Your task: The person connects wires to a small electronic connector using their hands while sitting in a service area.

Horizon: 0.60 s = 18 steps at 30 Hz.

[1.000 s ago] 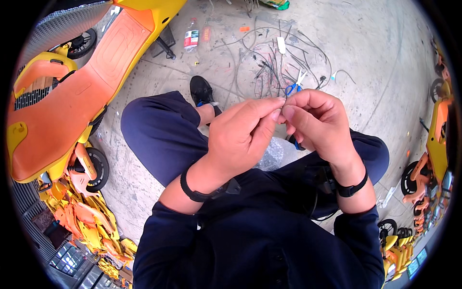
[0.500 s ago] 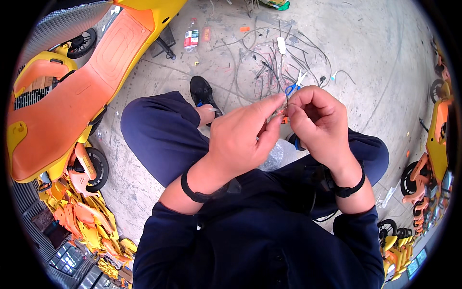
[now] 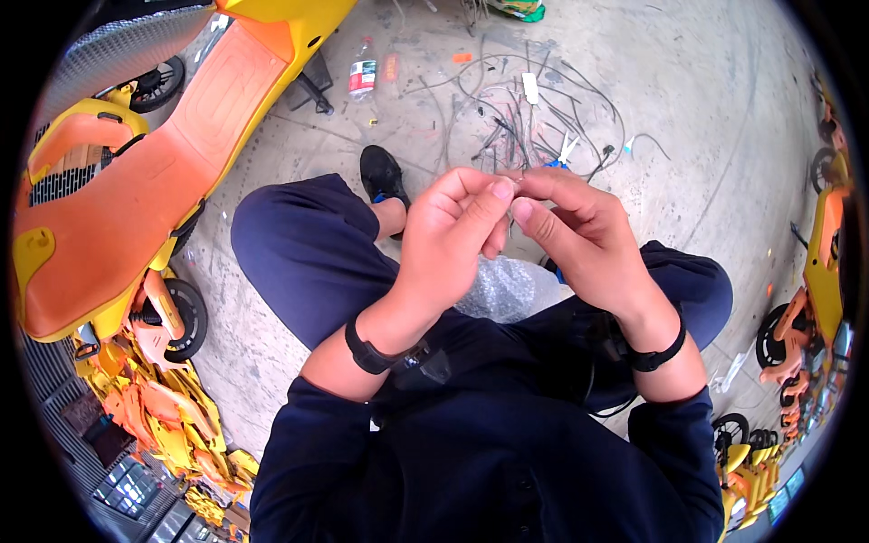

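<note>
My left hand point(image 3: 453, 231) is closed, its thumb and index finger pinching a thin wire point(image 3: 511, 185) above my lap. My right hand point(image 3: 579, 240) meets it at the fingertips, its index finger and thumb curled on the same wire, which is too fine to make out well. Beyond them on the concrete, blue-handled scissors point(image 3: 567, 145) lie partly behind my right hand among tangled cables point(image 3: 493, 100) and a white tag point(image 3: 529, 88). A bubble-wrap piece point(image 3: 511, 294) lies between my crossed legs.
A yellow-and-orange scooter point(image 3: 181, 163) stands close at the left, with a pile of yellow and orange panels point(image 3: 154, 403) below it. More scooters point(image 3: 815, 235) line the right. A plastic bottle point(image 3: 362, 77) stands near my black shoe point(image 3: 380, 172). A green bag point(image 3: 520, 9) lies at the top.
My left hand has turned, showing its thumb on top, and its fingertips have moved slightly left. My right hand has shifted a little left and down.
</note>
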Available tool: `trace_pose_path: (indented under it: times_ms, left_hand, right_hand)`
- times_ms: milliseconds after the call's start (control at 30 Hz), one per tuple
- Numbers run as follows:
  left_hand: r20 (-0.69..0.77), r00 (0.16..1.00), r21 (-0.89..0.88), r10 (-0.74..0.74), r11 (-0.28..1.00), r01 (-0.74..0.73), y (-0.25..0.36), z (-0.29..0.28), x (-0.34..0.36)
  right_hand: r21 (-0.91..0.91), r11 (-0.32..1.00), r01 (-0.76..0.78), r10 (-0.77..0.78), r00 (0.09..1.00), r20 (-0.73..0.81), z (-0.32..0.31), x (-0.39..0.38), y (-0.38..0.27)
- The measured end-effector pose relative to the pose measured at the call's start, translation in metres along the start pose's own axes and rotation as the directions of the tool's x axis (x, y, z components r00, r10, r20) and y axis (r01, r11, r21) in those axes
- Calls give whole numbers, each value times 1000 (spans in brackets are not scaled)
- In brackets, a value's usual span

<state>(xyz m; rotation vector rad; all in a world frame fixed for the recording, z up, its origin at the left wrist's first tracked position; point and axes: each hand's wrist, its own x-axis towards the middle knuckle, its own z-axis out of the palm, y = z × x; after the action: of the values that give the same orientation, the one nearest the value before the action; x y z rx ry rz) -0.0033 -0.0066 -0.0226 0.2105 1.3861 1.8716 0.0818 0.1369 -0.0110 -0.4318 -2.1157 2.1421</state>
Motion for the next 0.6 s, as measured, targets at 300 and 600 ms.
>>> trace_pose_path:
  times_ms: [300,600]
  left_hand:
    - [144,989,51,42,997,-50,-4,1,3]
    - [405,906,311,124,913,-264,30,-10,5]
  right_hand:
    - [178,975,132,-130,991,-25,-6,3,5]
    - [-14,1000,-20,23,977,212,-19,-6,-24]
